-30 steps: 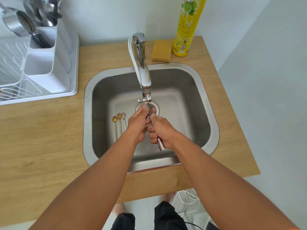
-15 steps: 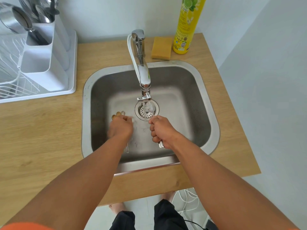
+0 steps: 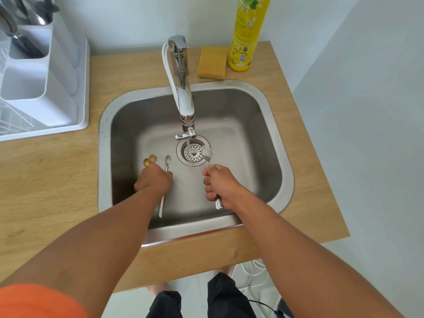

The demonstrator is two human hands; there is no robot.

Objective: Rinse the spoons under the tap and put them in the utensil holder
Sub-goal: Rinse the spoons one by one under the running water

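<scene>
1. Your right hand [image 3: 221, 185] has its grip closed in a fist round the handle of a silver spoon [image 3: 207, 153]. The bowl pokes out ahead of your knuckles and sits just to the right of the thin stream falling from the tap [image 3: 185, 104], over the edge of the drain [image 3: 193, 153]. Holding it by the handle leaves the bowel free for the water — the bowl, that is, stays clear of your fingers.
2. Your left hand [image 3: 153, 180] is down on the sink [image 3: 263, 143] floor, left of the drain, fingers curled over the long thin spoon [image 3: 165, 180] lying there. Whether that grip has closed on it I cannot tell; the knuckles hide the contact.
3. Two gold spoons [image 3: 149, 159] lie just left of that hand, further from the drain, bowls pointing away from you. They look parked there to wait their turn.
4. The utensil holder [image 3: 39, 65] stands on the drying rack at the far left of the tabletop [image 3: 46, 171], well away from the drain, with cutlery already upright in its back compartment.
5. My reading: one spoon rinsed or nearly so, three left.
</scene>
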